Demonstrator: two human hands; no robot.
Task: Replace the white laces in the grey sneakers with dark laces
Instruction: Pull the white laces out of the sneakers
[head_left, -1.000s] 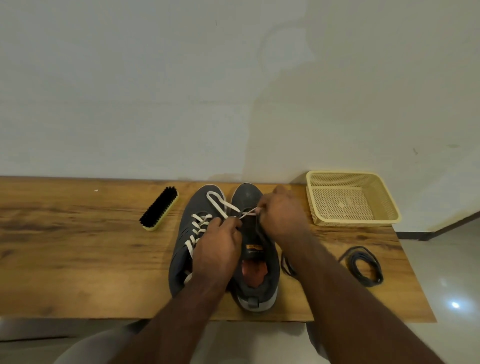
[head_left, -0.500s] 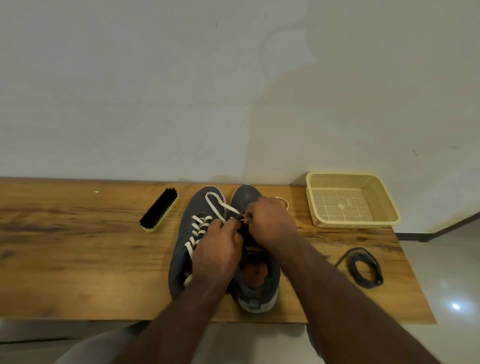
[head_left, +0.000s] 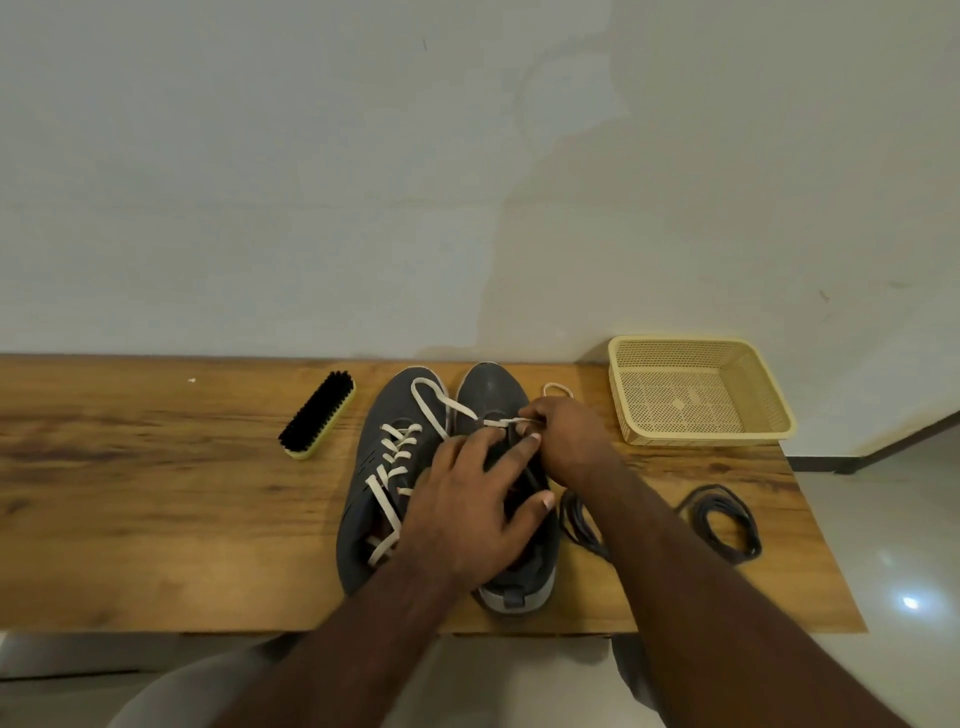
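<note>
Since half a second ago the left hand (head_left: 467, 512) has flattened out, fingers now spread and pressing on the right grey sneaker (head_left: 506, 499), while the right hand (head_left: 563, 436) has shifted right and pinches the white lace (head_left: 498, 422) at the eyelets (loop now trailing far side, toward the basket (head_left: 698, 389)). Left grey sneaker (head_left: 387, 478) is still fully laced white. Dark laces (head_left: 724, 522) lie coiled on the table (head_left: 156, 493), right of the shoes; the brush (head_left: 318, 414) hasn't moved.

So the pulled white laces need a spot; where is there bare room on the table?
Bare wood lies left of the shoe brush, and between the brush and the left sneaker. The yellow basket holds nothing. It is crowded on the right, where dark laces lie beside the right sneaker.
</note>
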